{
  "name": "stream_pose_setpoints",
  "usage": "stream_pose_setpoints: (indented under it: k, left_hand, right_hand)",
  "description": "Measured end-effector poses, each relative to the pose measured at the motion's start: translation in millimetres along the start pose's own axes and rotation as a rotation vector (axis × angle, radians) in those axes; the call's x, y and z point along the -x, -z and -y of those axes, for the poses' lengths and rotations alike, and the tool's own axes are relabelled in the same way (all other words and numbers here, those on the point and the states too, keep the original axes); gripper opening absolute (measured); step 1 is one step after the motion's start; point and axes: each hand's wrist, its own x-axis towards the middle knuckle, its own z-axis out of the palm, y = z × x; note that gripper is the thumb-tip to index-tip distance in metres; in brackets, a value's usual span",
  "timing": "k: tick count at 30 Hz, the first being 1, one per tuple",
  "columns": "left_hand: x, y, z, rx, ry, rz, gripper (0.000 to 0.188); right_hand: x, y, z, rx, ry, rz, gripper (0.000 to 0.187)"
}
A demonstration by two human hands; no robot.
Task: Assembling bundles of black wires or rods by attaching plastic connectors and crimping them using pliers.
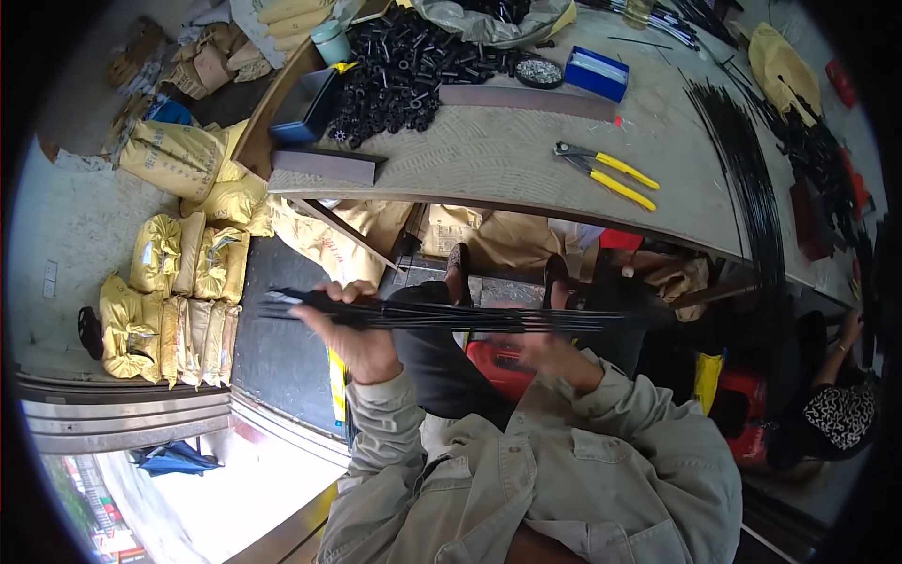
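Observation:
A bundle of thin black rods [451, 318] lies level across the front of my body, above my lap. My left hand [355, 331] is wrapped round it near its left end, fingers closed. Smeared by motion, my right hand [556, 355] is at the near side of the bundle, right of its middle. Whether those fingers grip the rods cannot be made out. The ends of the rods are blurred too. On the table ahead lie yellow-handled pliers [611, 174], apart from both hands.
The worktable [489, 160] carries a heap of black parts [395, 80], a blue box [597, 73], a dish of small metal pieces [539, 72] and long black rods [747, 169]. Filled sacks [188, 263] stand at left. Another person [839, 414] sits at far right.

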Motion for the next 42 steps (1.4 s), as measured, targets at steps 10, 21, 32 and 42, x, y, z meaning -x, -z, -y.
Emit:
stream_pose_setpoints:
  k: [10,21,32,42]
  left_hand:
    - [64,-36,57,-0.820,0.385,0.487,0.045]
    - [55,-63,34,-0.996,0.031,0.629,0.028]
    - [56,-68,40,-0.974,-0.065,0.552,0.030]
    - [17,-61,12,-0.528,0.445,0.739,0.022]
  right_hand:
    - [-14,20,-37,-0.147,-0.070,-0.381,0.015]
    - [-15,-12,-19,-0.402,-0.053,-0.311,0.029]
    - [-45,-1,24,-0.414,0.085,-0.516,0.035]
    - [-71,47,43,-0.094,0.126,0.207,0.030]
